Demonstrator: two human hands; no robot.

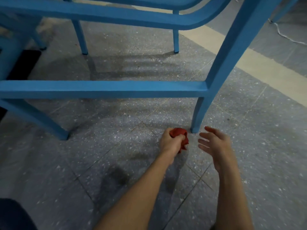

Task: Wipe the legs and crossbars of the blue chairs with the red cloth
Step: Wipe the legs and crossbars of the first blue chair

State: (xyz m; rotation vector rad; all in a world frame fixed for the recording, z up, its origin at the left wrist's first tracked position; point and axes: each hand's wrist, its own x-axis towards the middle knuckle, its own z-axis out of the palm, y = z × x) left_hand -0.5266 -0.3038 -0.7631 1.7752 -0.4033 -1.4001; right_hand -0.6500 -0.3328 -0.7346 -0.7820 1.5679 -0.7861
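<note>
Red cloth [179,131] is bunched in the left hand [169,141], whose fingers are clenched round it, and a loose tail of fabric hangs out below the fist. The bundle is low over the floor [116,163], just left of the foot of the nearest leg [199,112] of the blue chair [132,17]. It is close to that foot, but whether it touches it cannot be told.

On the other side of the same leg, a little to the right of its foot, the right hand [214,143] is held released, fingers spread and nearly straight, palm turned toward the cloth. It grasps nothing and is clear of the leg.

A straight crossbar [103,88] joins the leg partway up and runs off to the left from it. Further left of the leg, a second leg [33,120] slants down to the floor. Beyond the leg, two more blue legs [81,39] stand on the speckled grey floor.

To the right of the leg and further back, a cream band [259,67] crosses the floor, and past that a white cable [285,34] trails along the ground
</note>
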